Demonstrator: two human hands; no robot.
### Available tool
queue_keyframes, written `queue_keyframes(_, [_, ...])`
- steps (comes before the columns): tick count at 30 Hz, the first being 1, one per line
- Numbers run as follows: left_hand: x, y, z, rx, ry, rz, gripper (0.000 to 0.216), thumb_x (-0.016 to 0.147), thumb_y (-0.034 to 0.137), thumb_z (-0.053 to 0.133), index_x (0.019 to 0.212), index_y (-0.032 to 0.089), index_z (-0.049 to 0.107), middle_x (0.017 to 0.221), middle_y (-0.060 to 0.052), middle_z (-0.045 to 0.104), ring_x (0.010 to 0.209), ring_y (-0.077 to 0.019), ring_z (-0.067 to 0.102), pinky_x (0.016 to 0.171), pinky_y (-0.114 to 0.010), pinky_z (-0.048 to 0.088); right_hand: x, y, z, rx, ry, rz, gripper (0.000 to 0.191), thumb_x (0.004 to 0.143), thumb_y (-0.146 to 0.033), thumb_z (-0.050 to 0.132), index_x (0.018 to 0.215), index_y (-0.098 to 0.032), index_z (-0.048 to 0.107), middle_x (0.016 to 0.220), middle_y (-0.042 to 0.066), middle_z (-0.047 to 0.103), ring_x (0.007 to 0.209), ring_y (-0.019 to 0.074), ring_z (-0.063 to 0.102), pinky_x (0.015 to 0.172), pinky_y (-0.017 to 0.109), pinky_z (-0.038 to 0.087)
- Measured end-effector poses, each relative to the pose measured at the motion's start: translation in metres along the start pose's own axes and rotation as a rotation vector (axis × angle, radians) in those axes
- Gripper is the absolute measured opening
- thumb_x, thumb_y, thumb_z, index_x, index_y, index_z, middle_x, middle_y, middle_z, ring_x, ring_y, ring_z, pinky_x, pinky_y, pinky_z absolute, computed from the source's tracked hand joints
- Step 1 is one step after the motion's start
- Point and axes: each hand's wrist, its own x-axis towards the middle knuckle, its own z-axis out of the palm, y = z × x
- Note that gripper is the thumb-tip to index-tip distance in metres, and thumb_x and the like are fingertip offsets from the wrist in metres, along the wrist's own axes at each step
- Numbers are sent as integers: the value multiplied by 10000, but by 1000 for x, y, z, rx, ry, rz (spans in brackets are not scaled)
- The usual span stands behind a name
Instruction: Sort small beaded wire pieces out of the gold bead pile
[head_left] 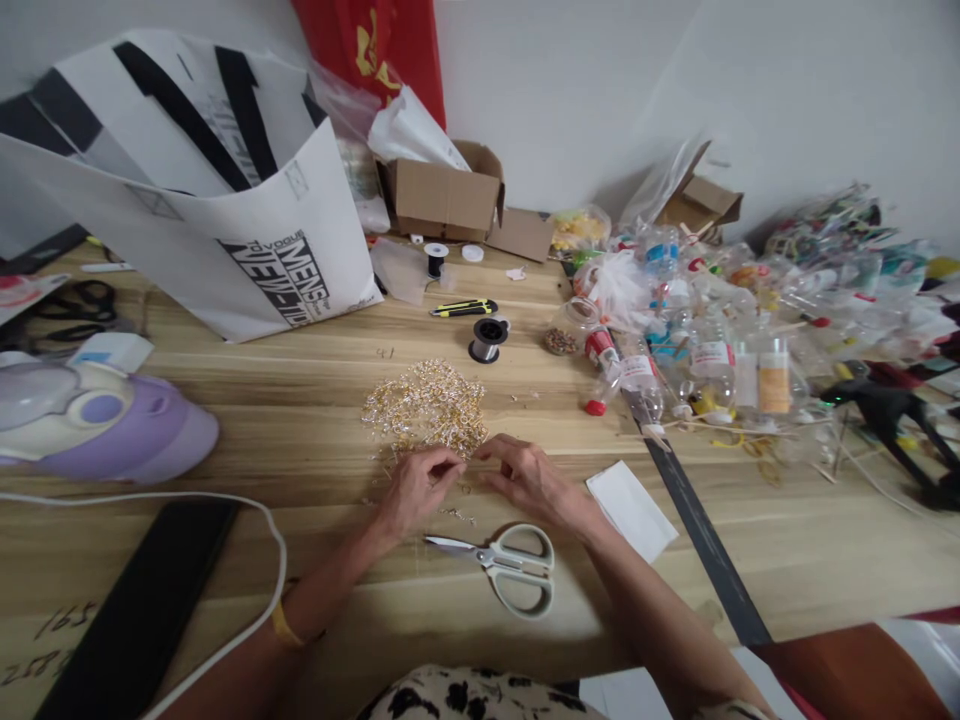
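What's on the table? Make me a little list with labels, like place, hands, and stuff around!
Place: a wooden table by a white wall.
Left hand: left hand with fingers curled at the near edge of the pile of small gold and silver pieces.
Right hand: right hand beside it, fingertips nearly meeting the left ones; what they pinch is too small to tell.
In front: white-handled scissors, blades closed.
Behind pile: wire spool, yellow utility knife.
Left: white paper bag, purple device.
Right: heap of plastic bottles.
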Motion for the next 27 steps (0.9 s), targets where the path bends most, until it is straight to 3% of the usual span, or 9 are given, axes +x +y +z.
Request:
queue_keyframes(2, [-1,0,2,-4,-13,-5,159,809,216,534,710,153,641,705,-29,668,666,-146,598,629,-230,437,0,-5,4,-6,27,-13,233,822,-174,604,1054,-187,596,965,62,624,610,100,554,587,211,413])
queue_keyframes(4, [-1,0,3,-14,-21,-14,159,812,222,539,718,150,645,716,-32,672,672,-148,600,630,-231,437,2,-8,9,19,11,0,239,818,-165,604,1053,-195,579,852,26,630,582,100,550,566,204,405])
queue_keyframes(6, [-1,0,3,-22,-22,-21,169,821,230,536,723,149,647,723,-32,676,680,-150,603,640,-233,440,6,-9,13,58,-5,29,171,834,-155,575,1002,-188,581,696,-15,607,562,102,540,537,190,380])
queue_keyframes(9, [-1,0,2,-17,1,-28,174,823,229,533,715,151,644,719,-29,679,683,-152,607,651,-238,444,13,-5,15,74,11,35,52,830,-165,580,875,-163,607,648,-21,594,562,94,512,531,184,354])
queue_keyframes(14, [-1,-2,0,1,41,-22,157,807,221,539,714,156,648,711,-28,684,678,-151,610,643,-237,449,18,4,16,103,21,30,68,836,-170,568,827,-145,631,694,-9,615,591,93,508,556,187,365])
queue_keyframes(18, [-1,-3,-1,50,48,-14,148,799,212,533,721,154,644,707,-37,681,661,-151,603,633,-243,450,14,11,24,80,63,-76,99,871,-165,531,863,-154,629,765,16,627,663,112,550,614,198,404])
queue_keyframes(23, [0,-3,-3,124,57,14,137,776,172,518,688,164,622,683,-24,664,647,-140,584,625,-236,443,10,18,34,-77,117,-219,173,933,-181,440,935,-173,613,885,64,621,781,140,583,710,227,436])
queue_keyframes(27, [1,-5,-4,162,54,30,138,774,178,511,675,168,608,651,-13,637,609,-129,565,596,-226,432,8,23,38,-232,152,-253,213,956,-206,396,973,-174,606,965,87,603,805,140,586,687,221,439])
